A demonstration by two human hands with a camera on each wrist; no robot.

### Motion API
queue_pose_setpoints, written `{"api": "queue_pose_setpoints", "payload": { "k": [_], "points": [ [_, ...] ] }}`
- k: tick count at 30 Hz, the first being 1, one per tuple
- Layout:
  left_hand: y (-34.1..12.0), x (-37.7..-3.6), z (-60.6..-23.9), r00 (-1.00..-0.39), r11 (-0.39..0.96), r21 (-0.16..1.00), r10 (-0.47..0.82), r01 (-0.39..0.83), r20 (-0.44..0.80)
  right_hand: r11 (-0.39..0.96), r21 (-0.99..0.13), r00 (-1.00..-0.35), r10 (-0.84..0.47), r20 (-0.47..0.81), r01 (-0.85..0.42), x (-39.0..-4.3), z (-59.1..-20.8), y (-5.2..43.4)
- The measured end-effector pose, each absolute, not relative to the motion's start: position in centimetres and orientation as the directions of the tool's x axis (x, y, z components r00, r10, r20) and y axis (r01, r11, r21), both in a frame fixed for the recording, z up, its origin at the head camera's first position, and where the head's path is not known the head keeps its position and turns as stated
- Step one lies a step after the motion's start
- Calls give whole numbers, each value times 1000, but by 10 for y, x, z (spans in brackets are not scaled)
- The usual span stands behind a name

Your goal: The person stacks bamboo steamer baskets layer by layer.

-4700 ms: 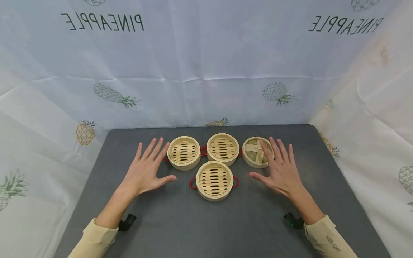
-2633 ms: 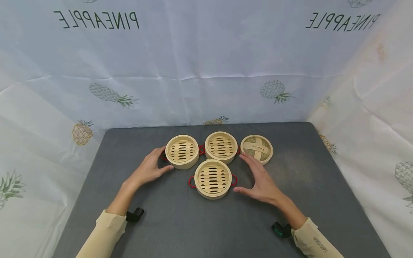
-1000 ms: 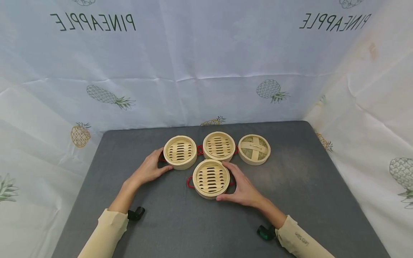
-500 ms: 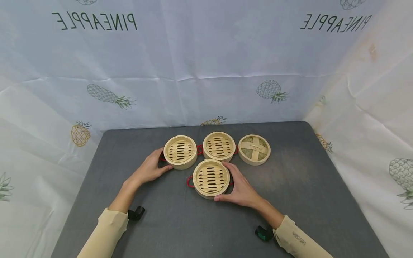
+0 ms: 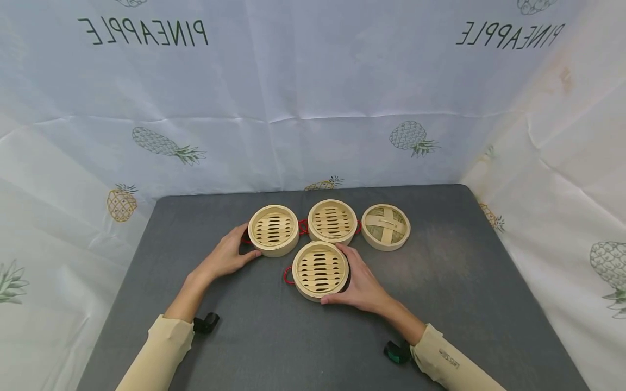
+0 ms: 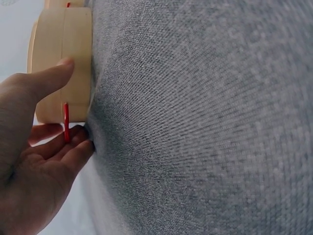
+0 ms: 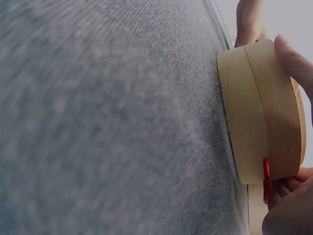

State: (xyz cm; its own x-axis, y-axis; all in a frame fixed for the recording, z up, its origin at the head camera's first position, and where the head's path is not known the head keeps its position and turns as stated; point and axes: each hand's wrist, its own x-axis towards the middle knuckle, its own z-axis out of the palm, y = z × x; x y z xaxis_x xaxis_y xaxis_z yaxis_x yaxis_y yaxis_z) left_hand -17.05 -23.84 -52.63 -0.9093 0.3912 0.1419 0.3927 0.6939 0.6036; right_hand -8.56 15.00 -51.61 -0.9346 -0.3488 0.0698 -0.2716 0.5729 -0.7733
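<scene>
Three small round bamboo steamer baskets with slatted floors and red loop handles sit on a grey table [image 5: 440,304]. My left hand [image 5: 235,251] grips the left basket [image 5: 273,231]; its thumb lies on the near wall and its fingers curl round the far-left side. In the left wrist view the thumb presses the left basket's wall [image 6: 63,58], with a red handle [image 6: 65,122] over the fingers. My right hand [image 5: 356,278] wraps round the right side of the front basket [image 5: 320,270]. The right wrist view shows the front basket's wall [image 7: 261,112] with a fingertip on its rim.
A third basket [image 5: 332,221] stands behind the front one, close to both. A woven bamboo lid [image 5: 386,226] lies to its right. White pineapple-print cloth [image 5: 313,108] walls the table at the back and both sides.
Both hands came off the table, where they lay flat, and took hold of the left and front baskets. In the last second the right thumb slid further round the front basket.
</scene>
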Motion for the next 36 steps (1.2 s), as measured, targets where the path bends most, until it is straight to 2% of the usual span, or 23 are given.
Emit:
{"api": "queue_pose_setpoints", "payload": {
  "k": [10, 24, 36],
  "points": [
    [-227, -160, -502, -927, 736, 599, 374, 316, 31, 570, -775, -933, -353, 70, -273, -87, -517, 144],
    [-227, -162, -502, -927, 753, 576, 374, 318, 22, 546, -811, -948, -317, 33, -211, -83, -515, 142],
    [-226, -161, -502, -928, 753, 573, 371, 323, 37, 541, -795, -930, -359, 78, -276, -81, -515, 144]
  ]
}}
